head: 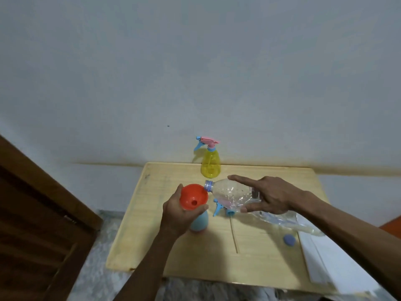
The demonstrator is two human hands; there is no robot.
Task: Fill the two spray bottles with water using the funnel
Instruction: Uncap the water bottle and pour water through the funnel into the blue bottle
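Orange plastic, the funnel (193, 197) sits in the neck of the pale blue spray bottle (199, 222), which stands near the middle of the bench (138, 235). The left hand (180, 211) grips funnel and neck together. The right hand (271, 198) holds the clear water bottle (230, 192) tipped, thumb and lower fingers around it, forefinger stretched out, its mouth at the funnel's rim. Best to pour slowly and keep the funnel upright, so nothing overflows. The yellow spray bottle (210, 166) waits behind, capped. The loose sprayer head (221, 208) lies alongside. No writing is legible.
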